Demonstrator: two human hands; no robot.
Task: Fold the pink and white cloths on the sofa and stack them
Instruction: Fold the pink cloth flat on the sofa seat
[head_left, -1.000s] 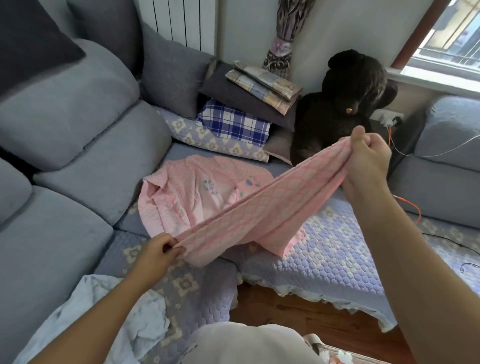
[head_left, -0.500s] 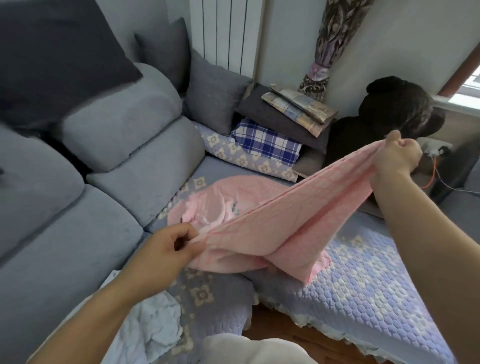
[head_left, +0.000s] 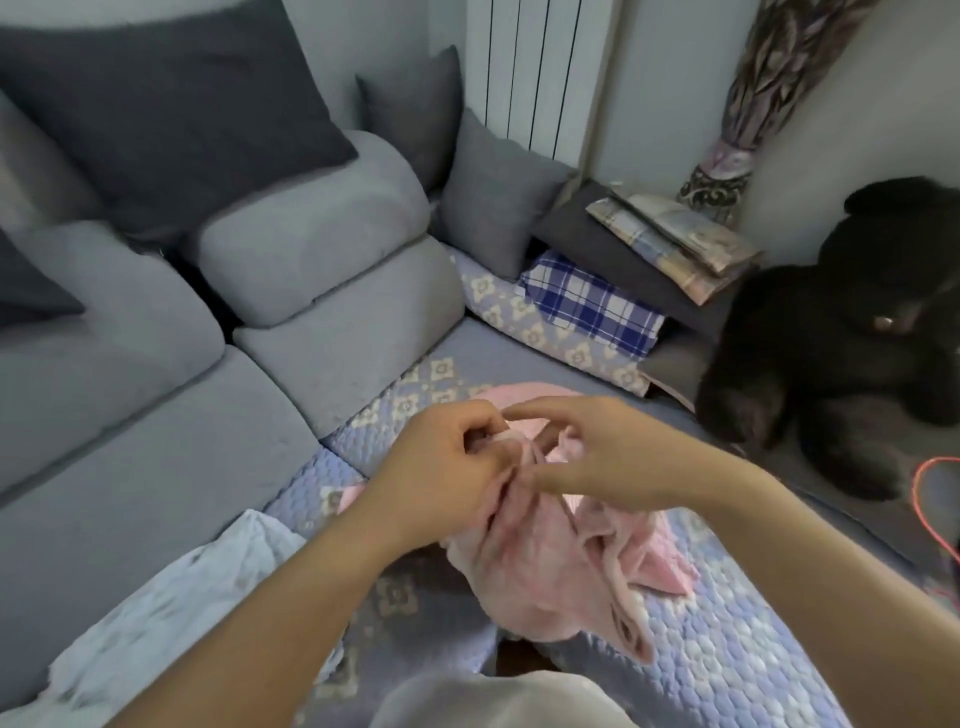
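A pink cloth (head_left: 550, 566) hangs doubled over in front of me, above the quilted sofa cover. My left hand (head_left: 447, 467) grips its upper edges, fingers curled round the fabric. Right beside it, my right hand (head_left: 597, 457) pinches the same bunched top between thumb and fingers, index finger stretched out towards the left hand. A second pink cloth (head_left: 524, 400) lies flat on the seat behind my hands, mostly hidden. The white cloth (head_left: 171, 618) lies crumpled on the seat at lower left.
Grey back cushions (head_left: 311, 260) line the sofa on the left. A pile of folded checked cloths and pillows (head_left: 592, 301) fills the corner. A big black plush bear (head_left: 841, 338) sits on the right, with an orange cable (head_left: 930, 499) beside it. The quilted cover (head_left: 727, 639) spreads under everything.
My right hand has swung in from far right to meet my left hand, bringing the two ends of the pink cloth together. The cloth now hangs folded in half instead of stretched.
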